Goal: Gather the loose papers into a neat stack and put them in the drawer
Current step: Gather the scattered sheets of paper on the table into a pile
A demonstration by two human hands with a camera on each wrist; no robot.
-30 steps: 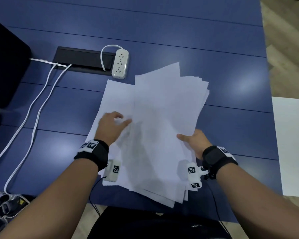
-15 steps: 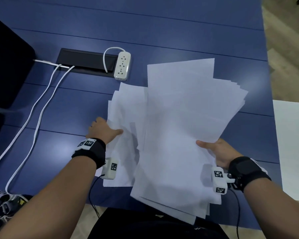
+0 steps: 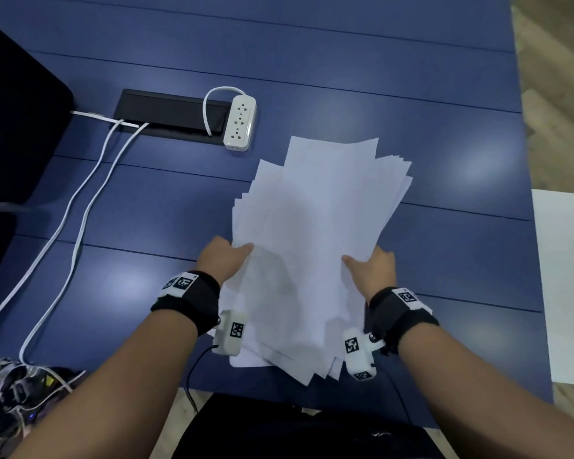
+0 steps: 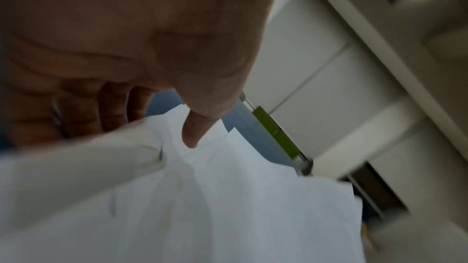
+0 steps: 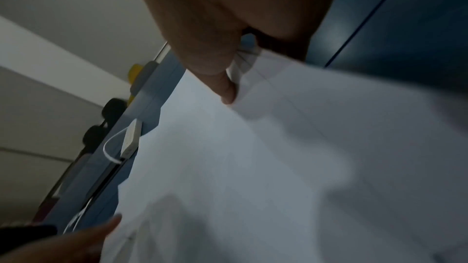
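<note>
Right now both hands hold the papers (image 3: 315, 246) over the blue table (image 3: 345, 77), one at each long side. The left hand (image 3: 221, 260) pinches the left edge, thumb on top and fingers curled beneath, as the left wrist view shows; the right hand (image 3: 376, 268) grips the right edge the same way, thumb pressed onto the top sheet. The bundle is together but ragged: corners fan out at the far end and several sheets stick out unevenly at the near end, by the wrist cameras. Whether its underside touches the table I cannot tell.

The step in hand, as I judge it, is squaring the stack. To do it well, loosen both grips a little so the sheets can slide, stand the bundle on one short edge and tap it on the table, then turn it and tap a long edge. Keep the thumbs light; a hard pinch locks the skew in and creases the top sheet. Watch the lowest near sheets, which look likeliest to slip out.

A power strip (image 3: 240, 123) and white cables (image 3: 80, 210) lie to the left, well apart from the papers. No drawer shows in any view.
</note>
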